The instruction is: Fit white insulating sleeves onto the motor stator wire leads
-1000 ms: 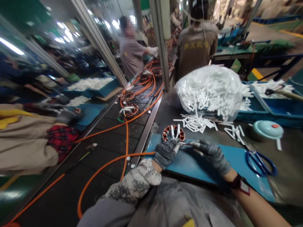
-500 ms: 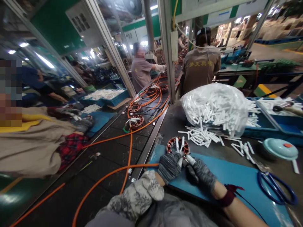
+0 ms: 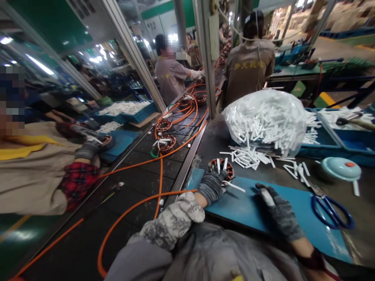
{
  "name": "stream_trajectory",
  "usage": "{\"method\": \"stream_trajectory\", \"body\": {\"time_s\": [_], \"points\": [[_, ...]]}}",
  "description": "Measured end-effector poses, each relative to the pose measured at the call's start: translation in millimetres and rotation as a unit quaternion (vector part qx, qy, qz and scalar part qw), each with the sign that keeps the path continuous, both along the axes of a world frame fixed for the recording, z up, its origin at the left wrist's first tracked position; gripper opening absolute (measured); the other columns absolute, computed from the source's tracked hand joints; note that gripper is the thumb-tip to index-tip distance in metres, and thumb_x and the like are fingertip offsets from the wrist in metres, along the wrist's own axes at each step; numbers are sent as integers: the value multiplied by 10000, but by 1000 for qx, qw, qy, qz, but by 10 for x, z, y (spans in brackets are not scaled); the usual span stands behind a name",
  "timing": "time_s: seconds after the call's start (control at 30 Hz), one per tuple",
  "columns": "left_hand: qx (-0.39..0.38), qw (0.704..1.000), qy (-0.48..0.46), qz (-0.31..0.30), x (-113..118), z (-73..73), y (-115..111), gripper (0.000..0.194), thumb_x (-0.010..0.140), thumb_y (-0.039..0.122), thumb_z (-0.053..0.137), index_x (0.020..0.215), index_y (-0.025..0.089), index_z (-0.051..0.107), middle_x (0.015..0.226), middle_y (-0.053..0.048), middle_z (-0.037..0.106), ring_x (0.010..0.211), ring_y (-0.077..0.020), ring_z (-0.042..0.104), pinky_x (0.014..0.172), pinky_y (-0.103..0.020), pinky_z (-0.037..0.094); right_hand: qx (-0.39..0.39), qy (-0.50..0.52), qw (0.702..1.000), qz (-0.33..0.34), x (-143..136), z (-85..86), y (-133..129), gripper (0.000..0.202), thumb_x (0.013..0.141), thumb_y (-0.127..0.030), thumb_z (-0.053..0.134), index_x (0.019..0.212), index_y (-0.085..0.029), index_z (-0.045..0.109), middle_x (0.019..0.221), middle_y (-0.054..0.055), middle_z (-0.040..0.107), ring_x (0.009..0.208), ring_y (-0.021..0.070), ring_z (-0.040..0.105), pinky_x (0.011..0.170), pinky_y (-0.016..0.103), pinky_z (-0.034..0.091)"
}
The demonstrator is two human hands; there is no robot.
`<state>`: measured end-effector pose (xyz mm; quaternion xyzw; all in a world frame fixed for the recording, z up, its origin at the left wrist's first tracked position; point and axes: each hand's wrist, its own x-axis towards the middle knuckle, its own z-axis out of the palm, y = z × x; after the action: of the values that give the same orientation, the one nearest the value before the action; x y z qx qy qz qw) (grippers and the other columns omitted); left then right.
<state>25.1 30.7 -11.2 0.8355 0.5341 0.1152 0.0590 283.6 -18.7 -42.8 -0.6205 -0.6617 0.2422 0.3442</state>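
Observation:
A round copper-wound ring (image 3: 229, 170) with white tubes standing in it rests at the upper left part of a blue mat (image 3: 243, 203). My left hand (image 3: 211, 186), in a grey knit glove, is closed on the near left side of this ring. A white tube (image 3: 235, 187) sticks out from the ring's near side to the right. Over the mat, right of the ring, my gloved right hand (image 3: 277, 210) is apart from it, fingers stretched out, with nothing seen in them. Loose white tubes (image 3: 249, 158) lie in a pile beyond the ring.
Behind the pile sits a clear bag of white tubes (image 3: 266, 121). Blue scissors (image 3: 331, 210) and a light-blue lidded bowl (image 3: 341, 169) are on the right. Orange hoses (image 3: 161, 175) and more wound rings lie on the dark line at left, across which a person works.
My right hand has let go at the ring and moved right over the mat. A white tube now juts from the ring's near side. The person at left now has a ring at their hands.

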Motion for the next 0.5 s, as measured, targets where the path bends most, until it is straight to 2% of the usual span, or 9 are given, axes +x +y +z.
{"method": "stream_trajectory", "body": {"time_s": [0.1,0.17,0.27,0.37,0.43,0.5], "points": [[-27,999,-39,-5,-110,2,89,528,665,291,874,1164,215,719,1237,-111,735,1245,-323,642,1221,-554,344,32,-27,999,-20,162,-203,-116,515,957,-652,473,1101,-241,747,1061,77,797,964,283,770,861,405,636],[-53,996,-70,-10,-270,88,143,534,606,265,903,1108,217,727,1133,-65,770,1144,-286,693,1186,-503,404,50,-36,998,-25,179,-302,-168,553,952,-681,469,1102,-230,751,1062,83,796,961,285,770,891,429,630],[-79,992,-96,-6,-594,314,243,628,507,214,945,1093,203,721,1123,-43,772,1052,-243,719,1009,-389,555,72,-42,996,-25,154,-355,-208,576,975,-674,432,1105,-210,749,1064,94,794,964,283,768,918,442,618],[-98,986,-133,19,-964,562,302,676,527,157,924,1166,190,706,1145,-59,771,972,-226,734,847,-323,599,85,-51,995,-24,137,-369,-215,558,990,-645,431,1110,-202,748,1071,103,791,973,283,764,934,441,605],[-105,983,-145,46,-1239,703,254,648,600,171,891,1216,196,694,1139,-70,777,952,-217,740,831,-315,596,87,-54,994,-32,137,-395,-220,528,994,-624,442,1112,-211,749,1062,95,792,964,279,764,924,432,602],[-98,983,-112,110,-1542,814,125,578,643,247,882,1194,221,709,1092,-63,790,955,-211,744,844,-307,590,85,-52,995,-32,139,-434,-233,487,996,-592,461,1117,-217,747,1057,86,793,953,272,763,918,421,599]]}}
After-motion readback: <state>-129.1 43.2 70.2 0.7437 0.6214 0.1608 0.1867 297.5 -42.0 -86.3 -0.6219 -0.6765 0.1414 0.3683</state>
